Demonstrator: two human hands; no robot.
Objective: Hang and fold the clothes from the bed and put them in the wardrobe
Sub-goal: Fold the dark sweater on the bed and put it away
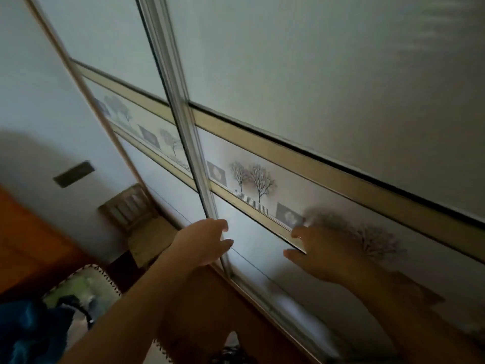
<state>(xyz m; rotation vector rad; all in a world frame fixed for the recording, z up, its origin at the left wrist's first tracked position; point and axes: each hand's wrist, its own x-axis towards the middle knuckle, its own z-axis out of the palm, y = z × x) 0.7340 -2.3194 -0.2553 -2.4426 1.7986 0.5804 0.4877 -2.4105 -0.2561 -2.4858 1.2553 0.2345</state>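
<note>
Wardrobe (pixel 315 74): both sliding doors shut; they meet at the metal stile (pixel 183 122).
Left hand (pixel 202 243): I lay it across the lower stile, fingers bent over its right edge. I cannot tell whether they hook it.
Right hand (pixel 322 254): right of the stile, fingers spread and relaxed, tips touching the door's trim strip (pixel 249 206); holding nothing.
Blue fabric (pixel 23 334): well left of the stile and below it, blurred.

Two frosted white sliding wardrobe doors (pixel 315 61); two bare hands (pixel 202 243); one small wooden chair (pixel 133 206); one dark wall plate (pixel 74 173).
</note>
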